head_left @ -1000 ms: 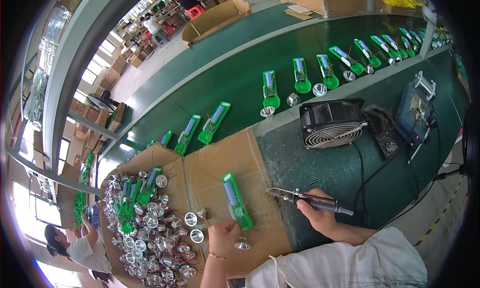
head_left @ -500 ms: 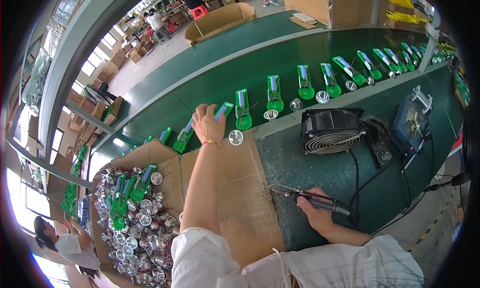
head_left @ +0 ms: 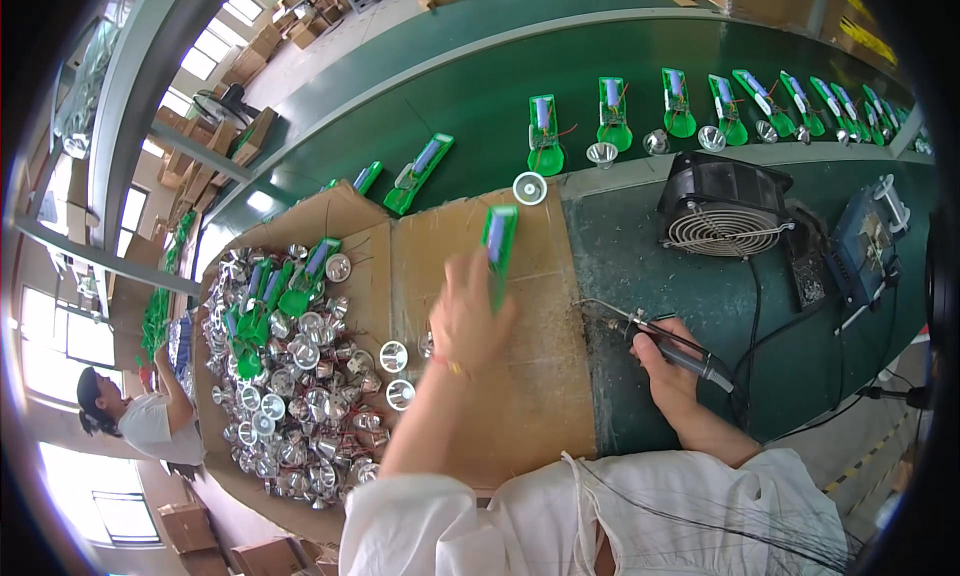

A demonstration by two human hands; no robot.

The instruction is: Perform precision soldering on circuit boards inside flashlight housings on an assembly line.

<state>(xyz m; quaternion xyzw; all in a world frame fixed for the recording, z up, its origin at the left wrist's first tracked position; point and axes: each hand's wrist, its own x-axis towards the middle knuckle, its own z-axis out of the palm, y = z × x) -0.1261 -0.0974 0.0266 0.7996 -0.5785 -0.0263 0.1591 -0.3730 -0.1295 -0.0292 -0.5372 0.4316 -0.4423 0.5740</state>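
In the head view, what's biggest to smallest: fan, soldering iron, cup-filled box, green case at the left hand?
1. Cup-filled box
2. Fan
3. Soldering iron and green case: too alike to rank, both partly covered

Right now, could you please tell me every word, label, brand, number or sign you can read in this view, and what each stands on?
There are none that can be read.
Blue unit: any marking is too small to make out.
Black fan: no legible text.
Green casing in the left hand: blurred, nothing readable.
Soldering iron in the right hand: nothing readable.
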